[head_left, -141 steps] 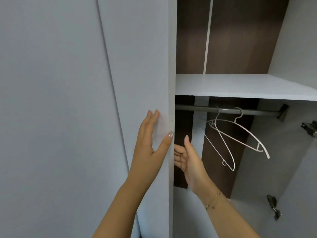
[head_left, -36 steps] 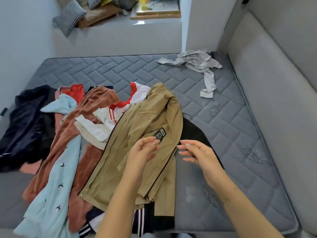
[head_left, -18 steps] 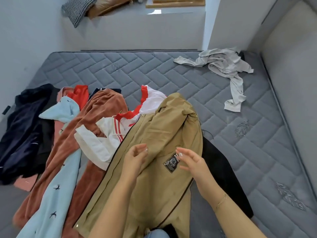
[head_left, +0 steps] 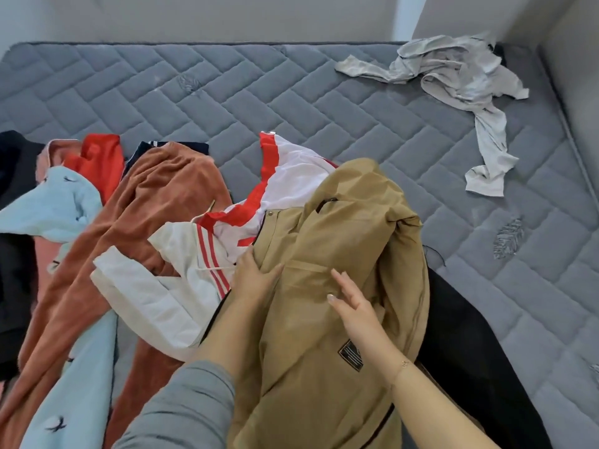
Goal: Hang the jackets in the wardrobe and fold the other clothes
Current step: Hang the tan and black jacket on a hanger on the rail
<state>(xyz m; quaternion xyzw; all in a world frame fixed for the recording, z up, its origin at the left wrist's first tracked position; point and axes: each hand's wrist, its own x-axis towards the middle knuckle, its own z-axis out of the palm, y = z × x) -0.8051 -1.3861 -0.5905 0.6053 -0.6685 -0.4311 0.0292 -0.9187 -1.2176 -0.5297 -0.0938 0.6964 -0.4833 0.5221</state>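
Note:
A tan jacket (head_left: 350,241) with a dark sleeve patch lies on top of a pile of clothes on the grey quilted mattress (head_left: 291,102). My left hand (head_left: 256,277) grips the jacket's front edge near its zip, fingers tucked under the fabric. My right hand (head_left: 353,306) rests on the jacket's middle with fingers spread and fairly straight. A white and red striped top (head_left: 181,270) lies partly under the jacket. Left of it are a rust-brown garment (head_left: 155,202) and a light blue garment with small birds (head_left: 61,209).
A black garment (head_left: 463,338) shows under the jacket on the right. A crumpled pale grey garment (head_left: 460,76) lies at the mattress's far right corner. A dark garment (head_left: 13,254) lies at the left edge. A red and pink piece (head_left: 97,157) peeks out behind the blue one.
I have turned from the wardrobe to the bed. Over the last second both hands slid further up the tan jacket, and the left hand has taken hold of its front edge.

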